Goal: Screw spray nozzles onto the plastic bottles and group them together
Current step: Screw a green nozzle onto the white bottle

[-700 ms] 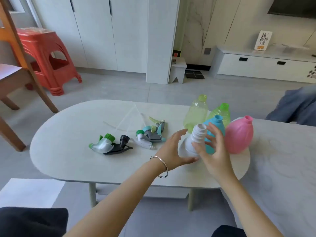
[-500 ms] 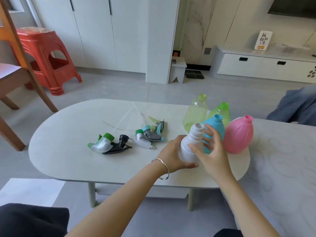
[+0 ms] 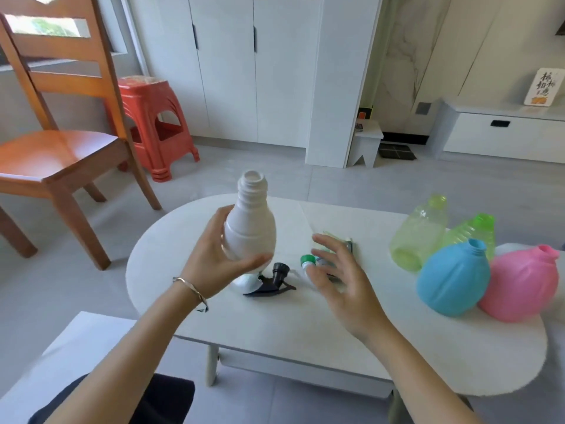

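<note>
The left hand holds the white bottle up over the bench, while the right hand hangs near with fingers spread above the spray nozzles.

White bottle; blue bottle; pink bottle; two translucent green bottles; black nozzle; red stool; pale table.

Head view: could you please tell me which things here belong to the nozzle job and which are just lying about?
Job in hand:
white bottle, gripped by the left hand
black nozzle
green-capped nozzle
right hand, open above them
pale green bottle
bright green bottle
blue bottle
pink bottle

Lying about:
wooden chair
red stool
small white stool
sign
</note>
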The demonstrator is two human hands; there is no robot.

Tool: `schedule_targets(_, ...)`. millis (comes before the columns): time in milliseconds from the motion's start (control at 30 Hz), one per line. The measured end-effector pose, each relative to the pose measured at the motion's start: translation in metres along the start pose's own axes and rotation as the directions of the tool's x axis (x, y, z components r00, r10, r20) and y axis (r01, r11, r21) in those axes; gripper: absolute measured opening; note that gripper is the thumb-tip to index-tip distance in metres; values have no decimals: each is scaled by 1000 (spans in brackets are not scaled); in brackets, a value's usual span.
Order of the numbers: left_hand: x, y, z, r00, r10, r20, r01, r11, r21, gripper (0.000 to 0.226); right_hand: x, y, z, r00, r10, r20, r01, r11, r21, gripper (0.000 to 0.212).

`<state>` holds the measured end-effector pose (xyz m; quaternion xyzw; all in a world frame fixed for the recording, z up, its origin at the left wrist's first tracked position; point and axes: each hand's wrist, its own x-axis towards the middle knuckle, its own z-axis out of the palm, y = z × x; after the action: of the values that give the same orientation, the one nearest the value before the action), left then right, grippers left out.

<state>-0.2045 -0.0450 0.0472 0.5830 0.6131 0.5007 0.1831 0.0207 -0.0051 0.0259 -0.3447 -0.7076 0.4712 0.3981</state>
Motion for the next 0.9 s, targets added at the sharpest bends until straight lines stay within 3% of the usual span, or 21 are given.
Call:
schedule_targets(200,-8,-41,-55,981,-108,-161,102,994,-41,78,23,15,42,980,-28,199,83,958,-274,51)
schedule_targets(467,-12,-63,-71,980,-126,-157,124,992,-21,83,44,28,87,916,-138,377,365,676,-640,61)
schedule_targets(667,-10,-72,-73,982,-102,-157,109,993,39,80,57,32,102,908,-54,416,379,531,-758,56)
schedule_targets(800,-11,-71,-74,979,-114,-166,118,993,15,80,57,32,108,903,-67,424,387,552,-739,51)
schedule_targets(900,-12,-65,-76,974,-127,-186,128,992,-7,80,55,23,103,910,-192,368,401,632,-662,45)
